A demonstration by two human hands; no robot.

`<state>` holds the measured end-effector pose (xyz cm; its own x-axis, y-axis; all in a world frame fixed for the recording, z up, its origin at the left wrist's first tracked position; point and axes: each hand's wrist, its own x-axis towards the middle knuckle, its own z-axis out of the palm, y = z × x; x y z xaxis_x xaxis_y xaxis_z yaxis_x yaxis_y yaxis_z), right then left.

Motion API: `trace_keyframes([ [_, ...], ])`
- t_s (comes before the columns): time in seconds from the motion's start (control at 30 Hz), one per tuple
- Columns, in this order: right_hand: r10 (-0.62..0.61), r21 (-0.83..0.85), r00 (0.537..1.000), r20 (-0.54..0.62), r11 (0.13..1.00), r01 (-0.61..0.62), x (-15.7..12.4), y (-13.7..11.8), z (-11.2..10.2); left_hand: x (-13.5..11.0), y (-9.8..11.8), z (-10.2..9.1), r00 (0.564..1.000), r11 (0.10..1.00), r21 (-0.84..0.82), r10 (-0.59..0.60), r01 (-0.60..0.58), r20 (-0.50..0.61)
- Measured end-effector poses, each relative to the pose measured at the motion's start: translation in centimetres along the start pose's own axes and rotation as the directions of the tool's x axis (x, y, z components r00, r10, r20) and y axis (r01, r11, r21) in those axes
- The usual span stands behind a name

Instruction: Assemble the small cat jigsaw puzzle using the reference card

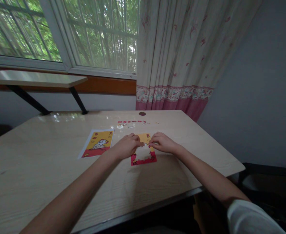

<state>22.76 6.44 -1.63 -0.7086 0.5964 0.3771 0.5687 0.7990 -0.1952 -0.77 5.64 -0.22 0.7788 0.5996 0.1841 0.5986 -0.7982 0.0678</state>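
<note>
A partly assembled jigsaw puzzle (144, 162), yellow at the top and red at the bottom, lies flat on the table with its middle open. My left hand (129, 145) rests over its left side, fingers curled and pressed down on the puzzle. From the right, my right hand (162, 142) reaches in with thumb and fingers pinched at the inner upper edge. A small whitish puzzle piece (145, 145) shows between the two hands, at the right fingertips. Left of the puzzle is a printed picture sheet (97, 143) of a white animal on yellow and red.
Loose puzzle pieces (131, 122), several of them red, lie in a row beyond the puzzle. Farther back the table (47, 169) has a round dark grommet (142, 113). A raised shelf (35, 79) stands at the back left. A curtain (172, 58) hangs behind.
</note>
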Motion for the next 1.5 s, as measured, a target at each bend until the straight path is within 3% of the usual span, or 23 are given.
trace_keyframes([
  [0.3, 0.034, 0.052, 0.999, -0.026, 0.998, -0.032, 0.0, 0.4, -0.3, -3.2, -2.3, 0.6, 0.995, 0.998, -0.004, -0.068, 0.068, -0.077],
  [0.5, 0.023, 0.031, 1.000, 0.004, 0.999, -0.024, 0.0, -0.2, -0.2, -4.3, -2.4, 0.4, 0.990, 0.997, -0.038, -0.068, 0.064, -0.123],
  [0.87, 0.030, 0.030, 0.998, 0.053, 0.999, -0.032, 0.2, -0.4, 0.5, -4.7, -1.9, 0.0, 0.989, 0.995, -0.041, -0.094, 0.090, -0.115],
  [1.17, 0.022, -0.066, 0.996, 0.087, 0.998, -0.016, 0.2, -0.5, 0.3, -4.7, -1.8, 0.1, 0.988, 0.993, -0.032, -0.114, 0.111, -0.104],
  [1.5, 0.015, 0.000, 0.999, 0.035, 1.000, -0.016, -0.2, 0.7, -0.1, -4.7, -1.4, -0.2, 0.989, 0.993, -0.017, -0.114, 0.113, -0.096],
])
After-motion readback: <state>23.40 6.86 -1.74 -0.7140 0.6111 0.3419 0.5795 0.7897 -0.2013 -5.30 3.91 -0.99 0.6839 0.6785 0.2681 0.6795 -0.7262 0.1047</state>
